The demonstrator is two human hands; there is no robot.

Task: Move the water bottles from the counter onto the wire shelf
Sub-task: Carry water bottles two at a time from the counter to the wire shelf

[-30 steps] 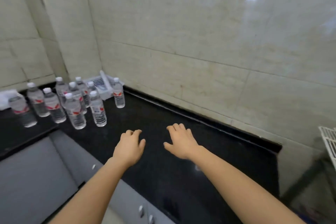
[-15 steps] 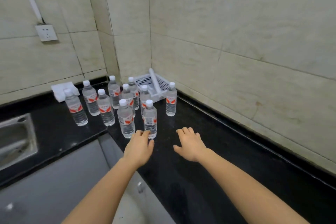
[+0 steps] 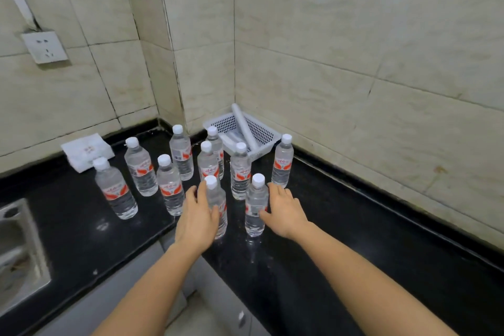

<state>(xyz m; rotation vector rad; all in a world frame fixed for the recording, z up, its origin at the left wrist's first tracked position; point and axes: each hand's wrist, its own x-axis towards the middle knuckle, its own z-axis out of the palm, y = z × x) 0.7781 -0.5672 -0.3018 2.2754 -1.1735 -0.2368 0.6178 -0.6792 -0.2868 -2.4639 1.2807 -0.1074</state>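
Observation:
Several clear water bottles with white caps and red labels stand upright in the corner of the black counter (image 3: 354,240). My left hand (image 3: 196,215) is against the left side of the nearest left bottle (image 3: 218,207), fingers spread and curving around it. My right hand (image 3: 283,210) touches the right side of the nearest right bottle (image 3: 255,207), thumb in front of it, fingers apart. Neither bottle is lifted. The wire shelf is out of view.
A white perforated basket (image 3: 261,131) with a white tube in it sits in the corner behind the bottles. A folded white cloth (image 3: 87,150) lies at the left wall. A steel sink (image 3: 19,248) is at far left. A wall socket (image 3: 45,46) is above.
The view swung left toward the corner and both hands reached forward from the bare counter to the two nearest bottles, now touching them.

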